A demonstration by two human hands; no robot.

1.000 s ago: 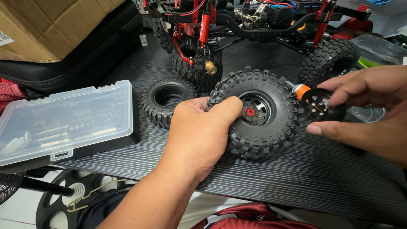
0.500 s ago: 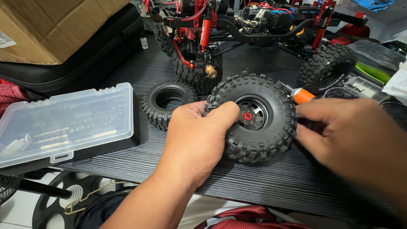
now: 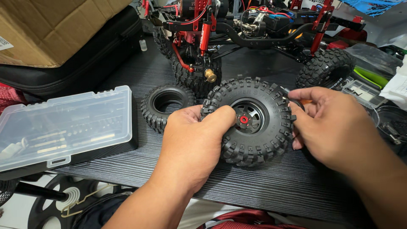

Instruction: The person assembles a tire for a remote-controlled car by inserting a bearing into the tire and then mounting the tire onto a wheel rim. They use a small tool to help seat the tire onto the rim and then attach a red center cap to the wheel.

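Left hand [image 3: 193,146] comes in from bottom centre, palm down, fingers clamped on the knobby wheel [image 3: 250,121], thumb across the tread near the black rim with its red hub nut [image 3: 244,120]. Wheel stands upright on the dark tabletop [image 3: 263,191], just in front of the crawler chassis [image 3: 254,29]. Right hand [image 3: 335,129] reaches in from the right, curled against the wheel's far sidewall; it mostly hides a tool [image 3: 296,101], so only a sliver of orange and metal shows, and the grip can't be made out. Tyres counted: one held, one bare tyre [image 3: 166,106] lying flat, two visible on the chassis. One clear plastic case [image 3: 63,127] sits left, contents blurred.
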